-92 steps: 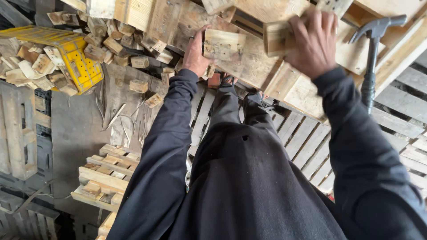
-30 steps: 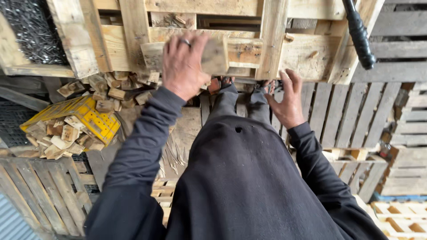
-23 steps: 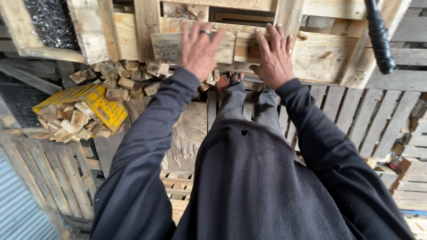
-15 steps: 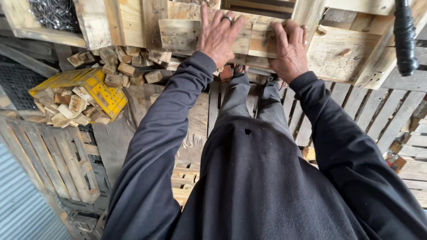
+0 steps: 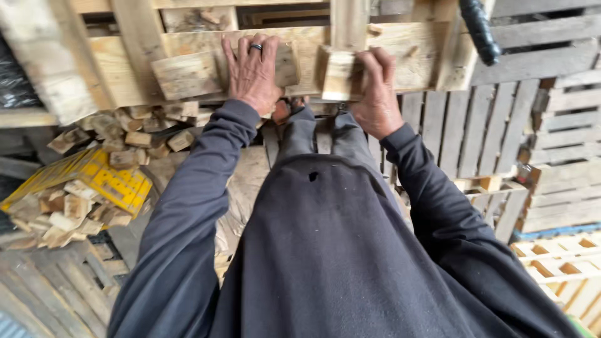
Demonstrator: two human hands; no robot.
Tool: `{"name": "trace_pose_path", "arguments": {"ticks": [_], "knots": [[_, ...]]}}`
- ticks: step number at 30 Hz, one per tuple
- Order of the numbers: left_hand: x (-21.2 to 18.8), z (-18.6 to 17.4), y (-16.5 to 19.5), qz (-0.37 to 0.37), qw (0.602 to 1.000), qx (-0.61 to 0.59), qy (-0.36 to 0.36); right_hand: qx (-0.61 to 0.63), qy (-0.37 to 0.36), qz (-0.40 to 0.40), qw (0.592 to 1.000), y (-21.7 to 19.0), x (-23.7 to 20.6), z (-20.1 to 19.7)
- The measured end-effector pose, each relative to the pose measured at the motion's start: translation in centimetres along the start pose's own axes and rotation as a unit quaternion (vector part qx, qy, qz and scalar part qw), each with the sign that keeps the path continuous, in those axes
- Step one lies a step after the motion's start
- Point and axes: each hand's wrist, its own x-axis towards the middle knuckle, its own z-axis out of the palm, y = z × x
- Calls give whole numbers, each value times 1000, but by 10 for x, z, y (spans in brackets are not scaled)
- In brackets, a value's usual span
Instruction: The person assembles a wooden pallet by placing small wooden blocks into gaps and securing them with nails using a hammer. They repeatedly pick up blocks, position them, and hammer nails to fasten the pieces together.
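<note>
Resting on a pallet frame (image 5: 125,81), a short wooden board (image 5: 188,74) lies pinned under the flat, spread left hand (image 5: 253,72), probably to steady it. Beside it, the right hand (image 5: 375,94) clasps a wooden block (image 5: 335,74). Below-left, offcuts fill a yellow crate (image 5: 116,181).

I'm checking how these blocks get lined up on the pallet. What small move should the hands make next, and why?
Probably slide the two blocks together. The left hand lies flat on the longer wooden block, the right hand grips the small wooden block, and a gap shows between them on the pallet board.
</note>
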Motion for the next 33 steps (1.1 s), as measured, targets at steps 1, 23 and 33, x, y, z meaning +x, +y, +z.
{"name": "trace_pose_path", "arguments": {"ticks": [1,23,33], "knots": [[2,2,12,24,1000,16,1,-30,8,2,1000,13,-7,-15],[-7,38,64,70,995,34,62,-169,-89,-10,981,95,7,-81],[-7,28,70,74,995,59,37,-148,14,-20,989,99,57,-90]]}}
